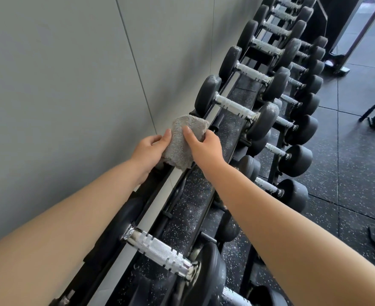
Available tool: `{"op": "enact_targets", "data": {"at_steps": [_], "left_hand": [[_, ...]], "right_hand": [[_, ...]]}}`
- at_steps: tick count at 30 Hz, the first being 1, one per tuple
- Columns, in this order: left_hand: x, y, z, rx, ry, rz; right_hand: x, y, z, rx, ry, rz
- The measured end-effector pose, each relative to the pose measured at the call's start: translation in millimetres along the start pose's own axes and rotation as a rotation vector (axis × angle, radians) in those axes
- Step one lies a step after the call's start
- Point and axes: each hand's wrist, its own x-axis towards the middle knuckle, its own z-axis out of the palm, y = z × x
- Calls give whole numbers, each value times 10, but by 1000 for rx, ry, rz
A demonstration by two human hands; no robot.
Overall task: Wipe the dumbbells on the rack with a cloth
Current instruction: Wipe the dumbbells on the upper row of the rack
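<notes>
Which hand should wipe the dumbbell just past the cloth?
Probably the right hand. It grips the cloth on the side nearest that dumbbell, while the left hand holds the cloth's wall side, farther from it.

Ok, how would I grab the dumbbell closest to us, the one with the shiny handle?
Grab the ribbed silver handle from above: it lies bare on top, and the fat black heads at its ends look too wide to hold.

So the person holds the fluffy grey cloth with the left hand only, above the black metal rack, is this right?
Not quite. In the head view both hands grip the fluffy grey cloth: the left hand and the right hand each pinch it, above the black metal rack.
</notes>
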Motion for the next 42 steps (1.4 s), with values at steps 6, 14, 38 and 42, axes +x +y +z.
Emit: {"op": "enact_targets", "data": {"at_steps": [6,14,38,42], "left_hand": [[-246,133,13,-146,89,-59],[-797,298,-99,-350,-76,-152],[-1978,1109,1243,-277,484,229],[-2064,1150,1539,-269,551,218]], "right_hand": [[-211,-95,-150,-48,-22,-60],[-668,-277,-369,-103,-75,-132],[-710,-1022,-2124,-243,-528,-421],[-621,-1078,-2364,-237,-564,-406]]}}
